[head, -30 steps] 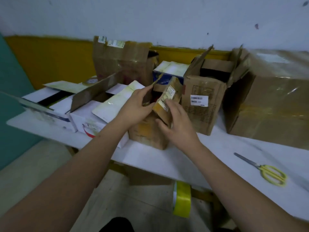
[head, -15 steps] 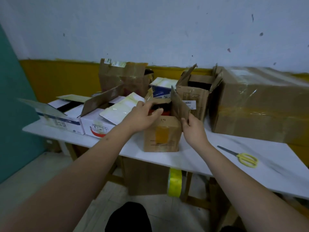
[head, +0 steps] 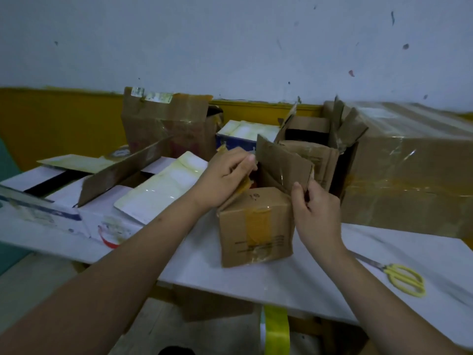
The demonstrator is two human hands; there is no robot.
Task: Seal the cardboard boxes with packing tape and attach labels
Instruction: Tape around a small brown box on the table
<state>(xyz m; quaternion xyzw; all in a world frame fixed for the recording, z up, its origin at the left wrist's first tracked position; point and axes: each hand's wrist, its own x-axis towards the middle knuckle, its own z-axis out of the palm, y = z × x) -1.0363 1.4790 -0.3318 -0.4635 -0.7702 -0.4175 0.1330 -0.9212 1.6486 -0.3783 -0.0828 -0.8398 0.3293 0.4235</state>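
A small brown cardboard box (head: 256,226) stands on the white table (head: 256,280), old yellow tape down its front. Its top is open and something dark shows inside. My left hand (head: 225,175) grips the left top flap, fingers curled over its edge. My right hand (head: 313,206) pinches the lower corner of the raised right flap (head: 284,165), which stands tilted up. A roll of yellow packing tape (head: 276,331) hangs below the table's front edge.
Yellow-handled scissors (head: 401,278) lie on the table at the right. A large taped carton (head: 414,170) fills the back right. An open brown box (head: 312,152) stands behind the small one. White open boxes (head: 107,198) and a tall brown box (head: 166,124) crowd the left.
The view has drawn closer to the small box. My left hand has shifted onto the left flap, and my right hand has moved up to pinch the right flap's corner.
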